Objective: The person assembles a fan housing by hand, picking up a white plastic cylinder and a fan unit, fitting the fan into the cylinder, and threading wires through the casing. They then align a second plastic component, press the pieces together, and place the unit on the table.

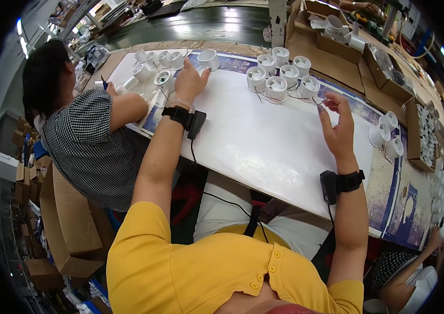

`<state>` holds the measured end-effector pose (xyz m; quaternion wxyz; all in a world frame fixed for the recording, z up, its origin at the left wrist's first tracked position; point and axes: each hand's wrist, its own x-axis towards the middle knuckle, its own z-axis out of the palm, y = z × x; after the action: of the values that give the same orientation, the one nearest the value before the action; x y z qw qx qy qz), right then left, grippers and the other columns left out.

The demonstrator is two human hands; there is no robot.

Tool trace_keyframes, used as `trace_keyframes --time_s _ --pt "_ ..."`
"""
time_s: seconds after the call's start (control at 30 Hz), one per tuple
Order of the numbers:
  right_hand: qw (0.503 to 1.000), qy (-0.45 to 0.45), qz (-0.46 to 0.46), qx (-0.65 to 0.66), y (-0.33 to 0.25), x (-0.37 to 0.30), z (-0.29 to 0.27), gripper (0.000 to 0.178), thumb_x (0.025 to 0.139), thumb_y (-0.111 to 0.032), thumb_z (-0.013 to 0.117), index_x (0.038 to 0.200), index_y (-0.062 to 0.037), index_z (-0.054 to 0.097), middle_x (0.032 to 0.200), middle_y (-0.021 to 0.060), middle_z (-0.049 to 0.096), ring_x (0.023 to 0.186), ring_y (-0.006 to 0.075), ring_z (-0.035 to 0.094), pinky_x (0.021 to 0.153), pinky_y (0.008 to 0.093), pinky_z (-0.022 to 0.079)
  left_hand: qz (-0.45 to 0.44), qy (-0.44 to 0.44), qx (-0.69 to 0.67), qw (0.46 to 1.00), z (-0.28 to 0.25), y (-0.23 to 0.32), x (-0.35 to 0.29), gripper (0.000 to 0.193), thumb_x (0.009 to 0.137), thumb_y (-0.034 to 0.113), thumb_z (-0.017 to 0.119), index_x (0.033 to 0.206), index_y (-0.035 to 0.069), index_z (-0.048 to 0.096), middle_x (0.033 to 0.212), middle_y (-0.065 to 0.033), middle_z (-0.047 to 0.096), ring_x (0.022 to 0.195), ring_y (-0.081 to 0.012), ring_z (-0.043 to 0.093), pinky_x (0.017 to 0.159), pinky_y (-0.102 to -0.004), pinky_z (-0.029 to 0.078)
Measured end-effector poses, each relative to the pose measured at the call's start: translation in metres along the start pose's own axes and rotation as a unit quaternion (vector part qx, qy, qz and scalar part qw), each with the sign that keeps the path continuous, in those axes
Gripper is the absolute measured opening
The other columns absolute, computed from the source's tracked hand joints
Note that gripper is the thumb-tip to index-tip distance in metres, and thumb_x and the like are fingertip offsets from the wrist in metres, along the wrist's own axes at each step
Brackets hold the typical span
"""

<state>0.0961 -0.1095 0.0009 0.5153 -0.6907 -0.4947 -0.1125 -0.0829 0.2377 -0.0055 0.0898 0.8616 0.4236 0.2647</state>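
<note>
My left hand point(190, 83) is raised at the table's far left, its thumb and fingers closed round a small white piece point(201, 69), partly hidden. Just beyond the fingertips stands a wide white plastic cup point(208, 59), touching or nearly touching them. My right hand point(339, 123) is at the right, thumb and forefinger pinched on a thin wire point(317, 100). This wire runs toward a white cup with vanes inside point(308, 87), at the near right of a cluster of similar wired cups point(276, 89). Each of my wrists wears a black strapped device.
A person in a checked top point(94, 136) works at my left beside more white cups point(163, 81). Several cups point(380, 134) stand at the right, near a cardboard box of small parts point(419, 157). Another person point(400, 282) sits at the lower right. A green conveyor belt point(201, 29) runs behind.
</note>
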Motion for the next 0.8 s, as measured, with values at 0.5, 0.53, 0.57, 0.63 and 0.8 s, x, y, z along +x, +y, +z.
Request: trace_keyframes --time_s 0.5,0.53,0.57,0.63,0.8 --pt "0.928 -0.028 0.129 0.349 -0.003 0.002 0.01 0.039 0.098 -0.026 0.047 0.131 -0.005 0.042 0.123 0.0094 0.052 0.109 0.019 0.053 0.094 0.0304 0.041 0.341 0.106 -0.255 0.899 -0.029 0.111 -0.083 0.064 0.079 0.014 0.071 0.132 0.002 0.037 0.1 -0.0132 0.063 0.089 -0.0304 0.062 0.075 -0.0368 0.049" --pt "0.903 -0.038 0.141 0.404 -0.005 0.003 0.011 0.043 0.099 -0.029 0.043 0.134 -0.005 0.038 0.127 0.0096 0.049 0.113 0.019 0.051 0.096 0.0304 0.039 0.383 0.115 -0.269 0.876 -0.024 0.123 -0.089 0.065 0.078 0.013 0.072 0.132 0.003 0.037 0.101 -0.0125 0.063 0.088 -0.0293 0.062 0.075 -0.0357 0.049" --pt "0.908 -0.03 0.148 0.391 -0.008 0.003 0.011 0.043 0.099 -0.029 0.043 0.134 -0.005 0.038 0.127 0.0096 0.049 0.113 0.019 0.051 0.096 0.0304 0.039 0.387 0.108 -0.283 0.871 -0.019 0.133 -0.094 0.065 0.078 0.013 0.072 0.132 0.003 0.037 0.101 -0.0125 0.063 0.088 -0.0293 0.062 0.075 -0.0357 0.049" --pt "0.906 -0.027 0.116 0.406 -0.009 0.004 0.011 0.044 0.099 -0.026 0.045 0.136 -0.0044 0.037 0.129 0.0097 0.048 0.116 0.0182 0.049 0.097 0.0302 0.039 0.41 0.096 -0.282 0.862 -0.009 0.149 -0.101 0.066 0.078 0.012 0.073 0.133 0.004 0.037 0.101 -0.0119 0.063 0.089 -0.0282 0.062 0.076 -0.0353 0.049" --pt "0.947 -0.011 0.059 0.316 0.004 0.001 -0.005 0.042 0.098 -0.023 0.045 0.135 -0.0034 0.037 0.129 0.0092 0.048 0.118 0.0176 0.047 0.098 0.0302 0.038 0.378 -0.011 -0.304 0.875 -0.005 0.174 -0.111 0.066 0.077 0.012 0.073 0.133 0.006 0.038 0.102 -0.0123 0.064 0.09 -0.0285 0.062 0.079 -0.0355 0.049"
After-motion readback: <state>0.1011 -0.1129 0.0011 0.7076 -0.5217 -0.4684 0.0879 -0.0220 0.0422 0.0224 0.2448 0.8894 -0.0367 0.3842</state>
